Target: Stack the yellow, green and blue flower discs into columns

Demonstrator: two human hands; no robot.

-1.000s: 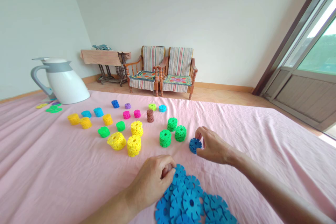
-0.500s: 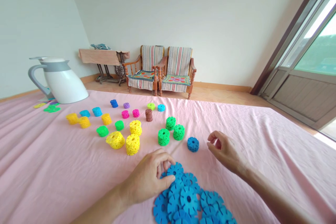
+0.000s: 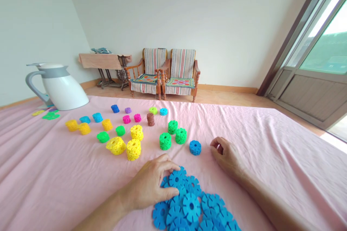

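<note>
My left hand [image 3: 153, 180] is at the near pile of blue snowflake discs [image 3: 191, 205], which have notched rims and a hole in the middle. Its thumb and fingers close on opposite edges of one blue disc [image 3: 177, 179] on top of the pile. My right hand [image 3: 226, 155] rests on the cloth with its fingers curled in and thumb close to the index finger; nothing shows between them. Just left of it stands a short stack of blue discs [image 3: 195, 147]. Three green stacks [image 3: 165, 141] and several yellow stacks [image 3: 133, 149] stand farther left.
A pink cloth [image 3: 257, 126] covers the table. Smaller stacks, such as a brown one [image 3: 150, 119] and a pink one [image 3: 126, 119], stand farther back. A white jug [image 3: 66, 90] stands far left beside loose green discs [image 3: 51, 116]. Two wooden chairs [image 3: 180, 72] are beyond the table.
My left fingers have closed around a disc on the pile. My right hand has lowered slightly, its fingertips drawn closer together. The whole view has shifted a little.
</note>
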